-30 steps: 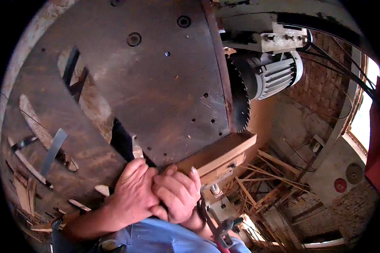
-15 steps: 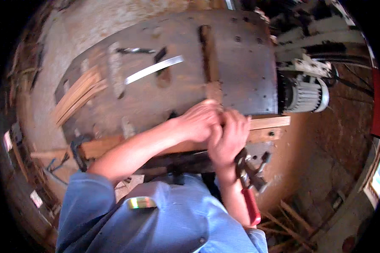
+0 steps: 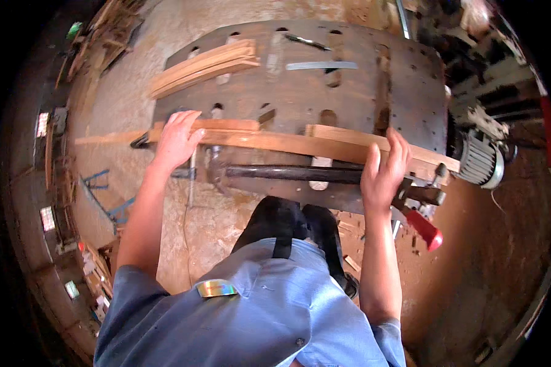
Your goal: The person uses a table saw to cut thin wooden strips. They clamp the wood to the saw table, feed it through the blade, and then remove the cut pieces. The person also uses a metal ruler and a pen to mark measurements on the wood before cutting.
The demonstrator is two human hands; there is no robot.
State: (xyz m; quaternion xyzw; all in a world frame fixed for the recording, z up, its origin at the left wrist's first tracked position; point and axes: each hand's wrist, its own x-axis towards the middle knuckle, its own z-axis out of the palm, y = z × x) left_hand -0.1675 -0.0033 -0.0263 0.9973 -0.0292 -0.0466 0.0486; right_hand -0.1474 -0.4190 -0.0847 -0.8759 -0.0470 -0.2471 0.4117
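A long wooden rail runs along the near edge of a dark metal workbench. Over its left part lies my left hand, fingers stretched across the wood and thumb apart. My right hand is at the right part, its fingers spread and reaching over the wood. A shorter wooden piece lies against the rail's far side on the right, and another short strip on the left. Just right of my right wrist sits a clamp with a red handle. Whether either palm presses the wood is hidden.
Several wooden strips lie at the bench's far left. A flat metal strip and a dark pen-like tool are near the far edge. A black bar runs along the near side. At the right stands a finned motor.
My hands were together over the wood near the middle; now they are wide apart, the left far to the left, the right further right. The view has shifted too.
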